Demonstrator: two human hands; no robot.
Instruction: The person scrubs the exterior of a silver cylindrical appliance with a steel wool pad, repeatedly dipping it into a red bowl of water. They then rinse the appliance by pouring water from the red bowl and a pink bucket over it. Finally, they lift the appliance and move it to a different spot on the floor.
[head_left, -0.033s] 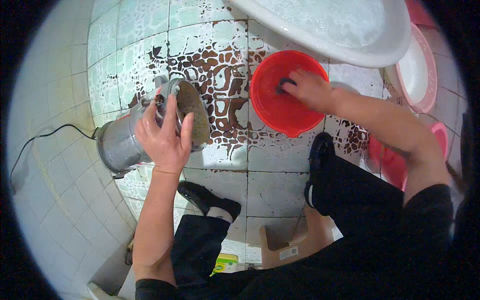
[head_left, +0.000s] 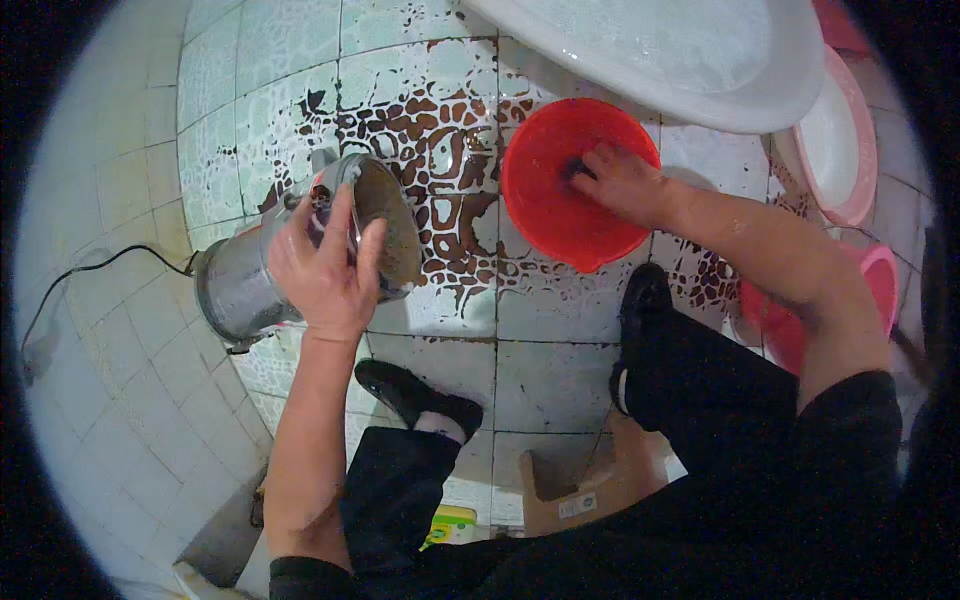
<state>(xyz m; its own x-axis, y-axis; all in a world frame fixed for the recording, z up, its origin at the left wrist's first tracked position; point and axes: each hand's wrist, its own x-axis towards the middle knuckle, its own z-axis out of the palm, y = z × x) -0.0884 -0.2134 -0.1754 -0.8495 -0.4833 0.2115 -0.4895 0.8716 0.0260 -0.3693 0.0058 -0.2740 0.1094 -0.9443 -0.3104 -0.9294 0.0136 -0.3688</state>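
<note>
On the left, a silver electric pot (head_left: 240, 284) leans over with its mouth toward the right. Brownish residue shows on its inside wall. My left hand (head_left: 325, 275) grips its upper rim, thumb at the mouth and fingers spread over the side near the handle. My right hand (head_left: 622, 182) reaches down into a red basin (head_left: 540, 225), its fingers closed on a small dark scouring pad (head_left: 576, 166). The pad is blurred and partly hidden by the fingers, so its exact kind is unclear.
A large white tub (head_left: 785, 100) of sudsy water stands at the top right, beside a pink-rimmed basin (head_left: 860, 190). Pink containers (head_left: 880, 285) sit at the right. A black cord (head_left: 110, 262) runs from the pot along the tiled wall. Foam covers parts of the floor (head_left: 430, 150).
My right hand and the dark pad have shifted slightly to the right inside the red basin. My left hand and the pot have hardly moved.
</note>
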